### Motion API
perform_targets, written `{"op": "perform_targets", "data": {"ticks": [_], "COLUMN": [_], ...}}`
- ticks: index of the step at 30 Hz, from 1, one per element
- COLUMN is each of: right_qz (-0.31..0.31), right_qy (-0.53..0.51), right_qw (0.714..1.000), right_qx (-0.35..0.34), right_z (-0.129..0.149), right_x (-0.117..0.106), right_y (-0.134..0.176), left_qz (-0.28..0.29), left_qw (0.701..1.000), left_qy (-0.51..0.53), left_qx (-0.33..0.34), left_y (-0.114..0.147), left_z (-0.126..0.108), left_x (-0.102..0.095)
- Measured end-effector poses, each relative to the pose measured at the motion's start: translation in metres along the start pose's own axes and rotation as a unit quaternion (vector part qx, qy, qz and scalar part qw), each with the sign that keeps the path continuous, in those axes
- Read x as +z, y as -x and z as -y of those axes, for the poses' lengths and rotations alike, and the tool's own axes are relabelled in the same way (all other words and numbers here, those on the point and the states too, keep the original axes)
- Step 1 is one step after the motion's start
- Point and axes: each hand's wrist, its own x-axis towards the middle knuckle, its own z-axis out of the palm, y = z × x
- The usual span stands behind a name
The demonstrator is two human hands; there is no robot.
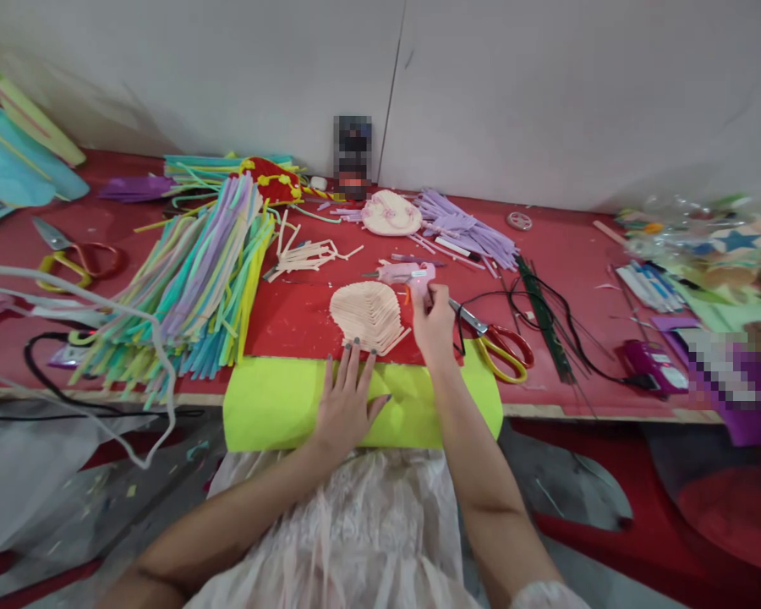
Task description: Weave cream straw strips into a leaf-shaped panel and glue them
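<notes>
My right hand (434, 321) is wrapped round a pink glue gun (401, 273), its nozzle pointing left above the work. Just below the nozzle lies a cream shape made of pipe cleaners (364, 313), laid side by side in slanting rows on a red sheet (292, 321). My left hand (348, 393) lies flat with fingers stretched out, its fingertips at the lower edge of the cream shape. Beneath that palm, a bright yellow-green sheet (266, 406) hangs over the table's front edge. Short cream pipe cleaner pieces (308, 256) are scattered behind the shape.
A big bundle of coloured pipe cleaners (190, 271) stands left. Scissors (500, 347) with red and yellow handles lie right of my right hand, near a black cable (564, 313). Purple pipe cleaners (469, 228) and a round cream piece (391, 213) lie behind. White cords (158, 338) loop at left.
</notes>
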Motion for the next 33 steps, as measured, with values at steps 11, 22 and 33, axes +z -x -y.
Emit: {"op": "perform_targets", "data": {"ticks": [11, 22, 33], "right_qz": [0.059, 0.024, 0.019], "right_qy": [0.167, 0.207, 0.209], "right_qw": [0.977, 0.968, 0.966], "right_qx": [-0.119, -0.140, -0.148], "right_z": [-0.005, -0.006, -0.007], "right_x": [0.041, 0.043, 0.044], "right_y": [0.012, 0.012, 0.012], "left_qz": [0.008, 0.007, -0.001], "left_qw": [1.000, 0.999, 0.999], "left_qy": [-0.023, -0.040, -0.036], "left_qx": [-0.001, 0.001, 0.010], "left_y": [0.000, 0.000, 0.000], "left_z": [0.001, 0.000, 0.001], "left_x": [0.000, -0.001, -0.002]}}
